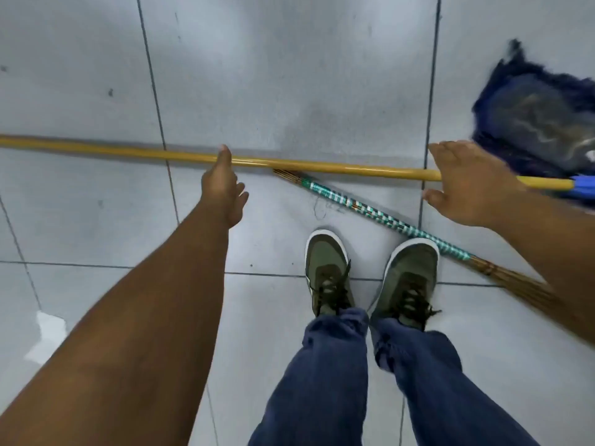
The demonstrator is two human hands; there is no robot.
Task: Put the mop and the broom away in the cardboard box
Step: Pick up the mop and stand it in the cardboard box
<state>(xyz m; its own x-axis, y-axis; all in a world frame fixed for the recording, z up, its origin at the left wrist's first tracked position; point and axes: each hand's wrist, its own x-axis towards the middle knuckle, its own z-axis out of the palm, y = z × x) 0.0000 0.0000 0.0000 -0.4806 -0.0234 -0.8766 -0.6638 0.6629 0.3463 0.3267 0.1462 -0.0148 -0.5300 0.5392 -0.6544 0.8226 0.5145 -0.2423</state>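
Note:
A mop with a long yellow handle (322,164) lies across the grey tiled floor, its dark blue stringy head (541,114) at the far right. A stick broom (380,215) wrapped in teal and white tape lies diagonally, its upper end tucked under the mop handle and its brown bristles spreading toward the lower right. My left hand (223,188) hovers over the middle of the mop handle, fingers apart, holding nothing. My right hand (470,183) is spread above the handle near the mop head, fingers open, also holding nothing. The cardboard box is out of view.
My two feet in green shoes (325,268) stand just below the broom, the right shoe almost touching it. Pale grey floor tiles (289,75) with dark grout lines fill the view. A white glare patch (48,333) lies at the lower left.

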